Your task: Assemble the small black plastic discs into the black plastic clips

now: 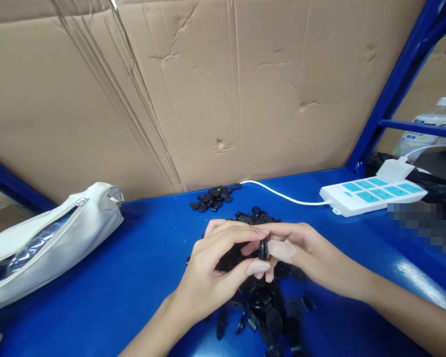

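Observation:
Between my two hands I hold a small round black plastic part [263, 249], turned edge-on. My left hand [223, 263] grips it from the left with thumb and fingers closed. From the right, my right hand [301, 248] pinches the same part, its thumb pressed against the face. Both thumbs have pale tape or a covering round the tips. Under and in front of the hands lies a loose pile of black plastic parts [267, 312], many of them disc-shaped. My hands hide the middle of this pile.
A smaller heap of black parts [213, 197] lies at the back of the blue tabletop [152, 258]. To the left is an unzipped white bag [78, 238]. A white power strip [371, 193] with a cable stands right, near a bottle [427, 124]. Cardboard [208, 89] walls the back.

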A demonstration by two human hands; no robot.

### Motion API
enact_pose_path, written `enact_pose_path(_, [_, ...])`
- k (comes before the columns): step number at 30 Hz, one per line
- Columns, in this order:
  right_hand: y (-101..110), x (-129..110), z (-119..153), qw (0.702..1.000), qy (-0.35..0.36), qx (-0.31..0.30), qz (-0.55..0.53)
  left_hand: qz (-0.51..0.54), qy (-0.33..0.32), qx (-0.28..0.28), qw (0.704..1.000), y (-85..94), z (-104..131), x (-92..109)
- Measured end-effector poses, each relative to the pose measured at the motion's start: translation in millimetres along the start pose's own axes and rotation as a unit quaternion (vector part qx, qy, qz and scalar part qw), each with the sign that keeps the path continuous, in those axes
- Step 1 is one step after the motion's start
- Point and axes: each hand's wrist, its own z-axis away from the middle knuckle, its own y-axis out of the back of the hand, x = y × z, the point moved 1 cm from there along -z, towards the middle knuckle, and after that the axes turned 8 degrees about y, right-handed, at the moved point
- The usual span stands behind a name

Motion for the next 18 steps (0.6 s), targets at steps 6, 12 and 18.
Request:
enact_pose_path(6, [4.1, 1.2, 2.6, 0.999, -0.01, -0.027, -0.042, -0.003, -0.008, -0.029, 1.0, 3.2, -3.3, -0.6])
enact_pose_path(12, [6.4, 3.6, 4.2, 0.998, -0.023, -0.042, -0.036, -0.009, -0.018, -0.053, 0.998, 3.1, -2.1, 0.3])
enact_pose_path(18, [4.3, 4.0, 2.6, 0.998, -0.048, -0.022, 0.02, -0.057, -0.037, -0.083, 0.994, 3.2, 0.1, 0.7])
